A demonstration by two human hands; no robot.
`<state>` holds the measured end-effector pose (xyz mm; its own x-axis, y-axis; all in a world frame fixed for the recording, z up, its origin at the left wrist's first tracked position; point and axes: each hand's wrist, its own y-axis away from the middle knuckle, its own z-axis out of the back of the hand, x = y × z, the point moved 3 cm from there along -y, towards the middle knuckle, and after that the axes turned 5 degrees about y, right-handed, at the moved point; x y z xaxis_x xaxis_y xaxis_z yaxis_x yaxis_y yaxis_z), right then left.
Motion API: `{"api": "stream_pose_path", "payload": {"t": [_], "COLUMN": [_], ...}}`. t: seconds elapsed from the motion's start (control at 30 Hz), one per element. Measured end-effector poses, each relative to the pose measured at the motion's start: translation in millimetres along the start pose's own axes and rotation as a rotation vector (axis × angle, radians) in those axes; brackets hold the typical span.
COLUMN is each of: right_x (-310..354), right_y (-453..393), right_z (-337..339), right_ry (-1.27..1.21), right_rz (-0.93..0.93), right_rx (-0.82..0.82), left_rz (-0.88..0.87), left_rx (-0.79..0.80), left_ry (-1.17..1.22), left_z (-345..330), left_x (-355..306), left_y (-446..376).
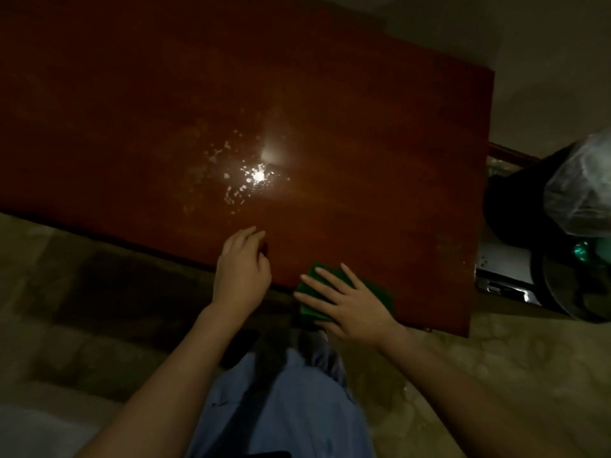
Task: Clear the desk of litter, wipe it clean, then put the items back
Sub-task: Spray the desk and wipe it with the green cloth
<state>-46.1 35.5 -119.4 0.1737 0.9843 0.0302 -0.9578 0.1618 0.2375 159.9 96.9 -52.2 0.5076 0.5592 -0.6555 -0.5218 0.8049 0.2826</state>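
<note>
A dark red-brown desk fills the upper view, with wet droplets and a bright light reflection near its middle. My right hand lies flat, fingers spread, pressing a green cloth onto the desk at its near edge. My left hand rests on the desk's near edge just left of the cloth, fingers loosely curled, holding nothing that I can see.
Right of the desk stands a dark bin with a clear plastic bag. Below the bin lie a silvery flat object and a dark round thing. Tiled floor lies below the desk.
</note>
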Motion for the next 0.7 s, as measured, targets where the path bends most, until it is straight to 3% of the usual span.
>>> {"api": "stream_pose_path", "payload": {"t": [0.07, 0.17, 0.3, 0.37, 0.47, 0.6, 0.7], "right_x": [-24, -75, -138, -150, -120, -41, -21], "right_y": [26, 33, -6, -38, -73, -60, -16], "right_z": [0, 10, 27, 35, 44, 41, 20], "right_ry": [-0.05, -0.196, -0.255, -0.275, -0.252, -0.179, -0.091], "right_rz": [-0.108, -0.428, -0.926, -1.016, -0.832, -0.267, -0.137], "right_rx": [-0.006, -0.008, -0.046, -0.029, -0.033, 0.073, 0.051], "left_rz": [-0.027, -0.041, -0.072, -0.058, -0.061, -0.078, -0.11], "left_rx": [0.015, -0.009, -0.008, 0.0, -0.01, -0.018, -0.004], "left_ry": [0.001, 0.027, 0.013, 0.001, -0.014, -0.044, -0.037], "left_z": [-9, -16, -22, -26, -32, -37, -43], "left_x": [-15, -36, -48, -49, -49, -57, -73], "left_y": [-9, -17, -22, -23, -26, -34, -38]}}
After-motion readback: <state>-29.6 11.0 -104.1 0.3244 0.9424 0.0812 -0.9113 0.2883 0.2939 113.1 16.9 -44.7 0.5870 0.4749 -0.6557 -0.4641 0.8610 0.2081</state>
